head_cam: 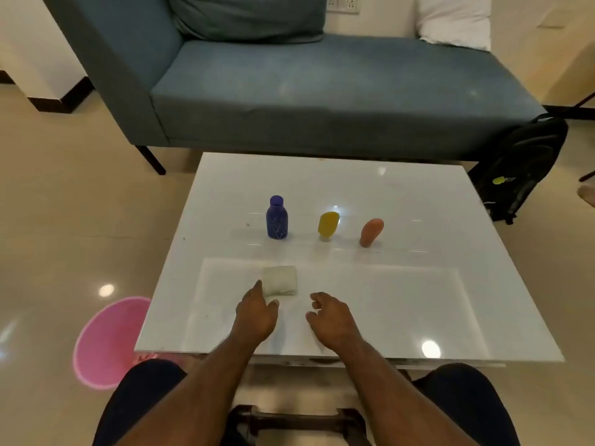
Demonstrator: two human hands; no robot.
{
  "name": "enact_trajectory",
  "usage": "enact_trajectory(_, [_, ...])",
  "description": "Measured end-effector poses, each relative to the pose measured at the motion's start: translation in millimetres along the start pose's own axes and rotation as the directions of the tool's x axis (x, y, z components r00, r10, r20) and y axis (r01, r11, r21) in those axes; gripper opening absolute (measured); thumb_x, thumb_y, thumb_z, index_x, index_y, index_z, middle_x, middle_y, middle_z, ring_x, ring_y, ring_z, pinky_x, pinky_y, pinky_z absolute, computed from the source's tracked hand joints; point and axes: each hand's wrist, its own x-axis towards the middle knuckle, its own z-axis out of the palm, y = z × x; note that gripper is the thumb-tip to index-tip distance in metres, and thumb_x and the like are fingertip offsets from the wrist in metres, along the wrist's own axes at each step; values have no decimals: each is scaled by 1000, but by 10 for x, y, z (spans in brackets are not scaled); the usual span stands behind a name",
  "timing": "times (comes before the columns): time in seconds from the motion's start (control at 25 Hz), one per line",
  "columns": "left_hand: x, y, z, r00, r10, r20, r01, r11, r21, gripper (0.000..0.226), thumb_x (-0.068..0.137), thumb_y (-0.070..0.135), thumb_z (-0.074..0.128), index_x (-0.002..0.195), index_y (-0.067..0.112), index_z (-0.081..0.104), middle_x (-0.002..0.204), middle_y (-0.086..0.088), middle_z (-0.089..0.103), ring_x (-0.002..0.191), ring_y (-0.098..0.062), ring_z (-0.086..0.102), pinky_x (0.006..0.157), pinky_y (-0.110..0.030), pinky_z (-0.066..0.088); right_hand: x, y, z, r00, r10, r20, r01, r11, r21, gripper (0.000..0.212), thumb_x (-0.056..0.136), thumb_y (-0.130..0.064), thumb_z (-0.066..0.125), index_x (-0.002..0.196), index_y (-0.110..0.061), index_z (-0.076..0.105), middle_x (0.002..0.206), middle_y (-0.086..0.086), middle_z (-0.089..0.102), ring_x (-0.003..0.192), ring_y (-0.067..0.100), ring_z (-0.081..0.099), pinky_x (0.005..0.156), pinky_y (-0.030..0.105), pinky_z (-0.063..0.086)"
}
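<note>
A folded white cloth (280,281) lies on the white glossy table (418,284). My left hand (256,315) reaches toward the cloth's near left corner, fingers extended, fingertips at its edge. My right hand (328,317) hovers to the cloth's right and nearer to me, fingers loosely curled, holding nothing. Farther back stand three things in a row: a blue bottle (277,217) upright, a yellow tube-like container (328,224) and an orange one (371,232), both leaning.
A blue sofa (322,91) sits beyond the table. A black backpack (521,165) leans at the sofa's right end. A pink bucket (106,342) stands on the floor left of the table. My knees flank the table's near edge.
</note>
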Motion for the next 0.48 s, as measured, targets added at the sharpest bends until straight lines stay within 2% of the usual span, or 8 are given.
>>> enact_trajectory(0.16, [283, 65, -60, 1000, 6, -28, -6, 1000, 12, 65, 103, 23, 52, 158, 6, 22, 162, -15, 33, 147, -33, 34, 120, -41, 26, 170, -149, -5, 1000, -1, -19, 2, 999, 50, 49, 88, -24, 59, 136, -17, 47, 131, 2, 58, 116, 14, 55, 92, 18, 37])
enact_trajectory(0.24, [439, 90, -62, 999, 8, -37, -4, 996, 93, 59, 105, 22, 47, 158, 9, 25, 161, -14, 34, 147, -33, 35, 120, -42, 26, 262, -197, 36, 1000, -9, -7, 9, 998, 57, 49, 89, -25, 60, 135, -18, 47, 131, 1, 58, 116, 14, 56, 93, 20, 39])
enact_trajectory(0.32, [559, 102, -77, 998, 32, -48, -23, 981, 192, 53, 105, 22, 45, 155, 11, 32, 155, -16, 40, 141, -34, 40, 118, -44, 31, 336, -220, 77, 1000, -19, -4, 20, 998, 67, 48, 89, -24, 60, 134, -18, 48, 130, 1, 59, 115, 15, 56, 95, 21, 40])
enact_trajectory(0.4, [656, 127, -95, 998, 15, -60, -3, 982, 190, 49, 102, 24, 51, 149, 11, 44, 147, -17, 45, 134, -35, 46, 113, -43, 36, 403, -218, 122, 1000, -24, -9, 24, 997, 78, 46, 89, -22, 60, 134, -19, 49, 129, 0, 59, 114, 15, 57, 96, 22, 41])
enact_trajectory(0.48, [725, 165, -124, 997, -10, -80, 22, 988, 156, 38, 97, 25, 61, 133, 12, 59, 134, -14, 51, 123, -33, 53, 106, -40, 43, 465, -218, 160, 1000, -24, -7, 25, 997, 78, 45, 90, -21, 59, 133, -19, 49, 131, 0, 58, 115, 16, 56, 98, 22, 40])
